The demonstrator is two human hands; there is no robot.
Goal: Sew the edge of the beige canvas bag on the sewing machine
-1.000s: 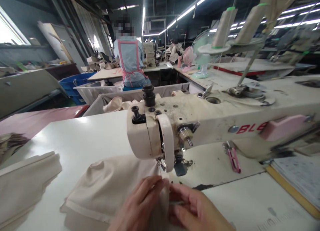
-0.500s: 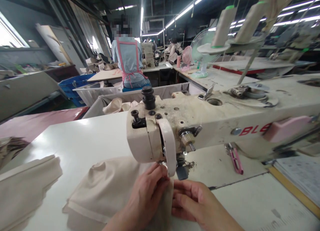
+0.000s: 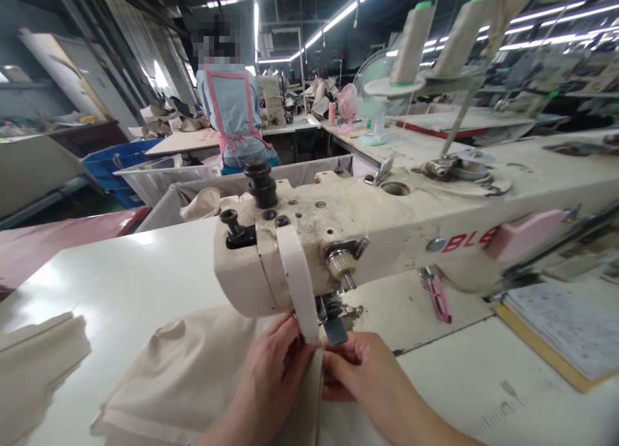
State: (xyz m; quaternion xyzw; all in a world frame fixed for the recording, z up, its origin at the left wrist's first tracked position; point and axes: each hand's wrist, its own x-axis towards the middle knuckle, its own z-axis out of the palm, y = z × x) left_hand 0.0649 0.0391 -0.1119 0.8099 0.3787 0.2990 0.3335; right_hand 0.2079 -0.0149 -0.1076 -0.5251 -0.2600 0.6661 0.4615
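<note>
Beige fabric [image 3: 193, 362] lies on the white table to the left of and below the head of a sewing machine [image 3: 251, 259]. My left hand [image 3: 275, 368] presses on the fabric close to the needle area, its fingers bent and gripping the cloth. On the other side of the fabric edge, my right hand [image 3: 355, 372] pinches that edge between thumb and fingers. The white guard on the machine head hides the needle and some left fingertips. A dark grey plate [image 3: 335, 330] sits just above my right fingers.
More beige fabric pieces [image 3: 39, 362] lie at the left. Pink thread snips [image 3: 438, 298] rest on the machine bed, with a paper pad [image 3: 561, 323] at the right. Thread cones [image 3: 411, 43] stand above the machine. A co-worker [image 3: 232, 111] sits ahead, facing away.
The view has shifted, so the machine and surroundings appear farther left. My right hand has come closer to the machine head along the fabric edge; my left hand stays on the cloth.
</note>
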